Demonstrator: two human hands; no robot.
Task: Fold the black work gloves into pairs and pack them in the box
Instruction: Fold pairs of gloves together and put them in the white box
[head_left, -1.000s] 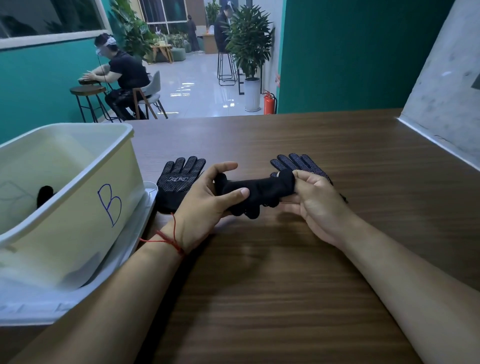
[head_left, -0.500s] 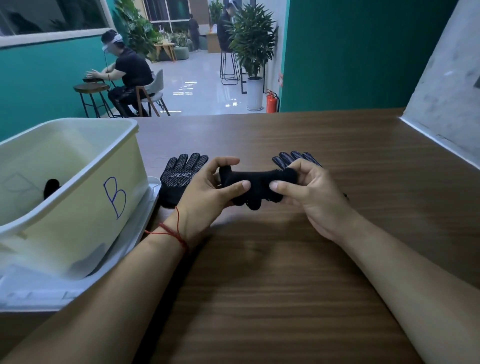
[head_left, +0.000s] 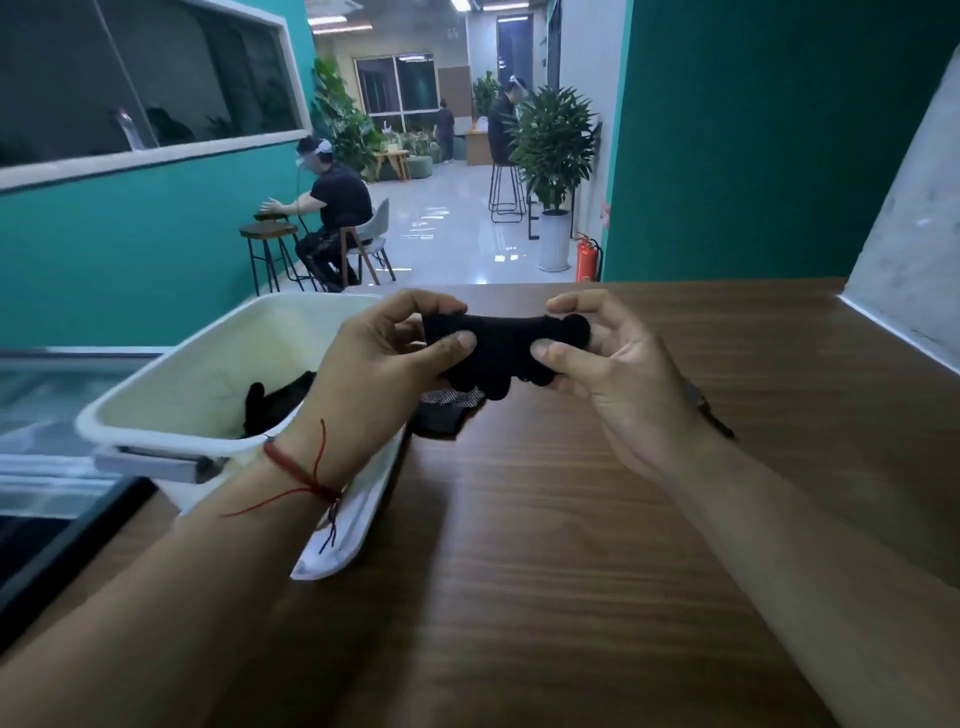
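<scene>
A folded bundle of black work gloves (head_left: 501, 353) hangs in the air between both hands, above the table and just right of the box. My left hand (head_left: 374, 374) grips its left end with thumb and fingers. My right hand (head_left: 618, 374) pinches its right end. The cream plastic box (head_left: 171, 415) stands at the left on a white lid; a black glove (head_left: 275, 402) lies inside it. Below the bundle, a loose dotted black glove (head_left: 447, 413) lies on the table, mostly hidden by my left hand. The tip of another glove (head_left: 714, 421) shows behind my right wrist.
The wooden table (head_left: 545, 571) stretches in front of me. A grey wall (head_left: 914, 249) bounds it on the right. A dark-edged panel (head_left: 62, 545) sits at the lower left. A seated person and stools are far behind the table.
Both hands have lifted the folded bundle off the table and carried it up toward the box. The view has tilted up and turned left, so the box now sits closer to centre.
</scene>
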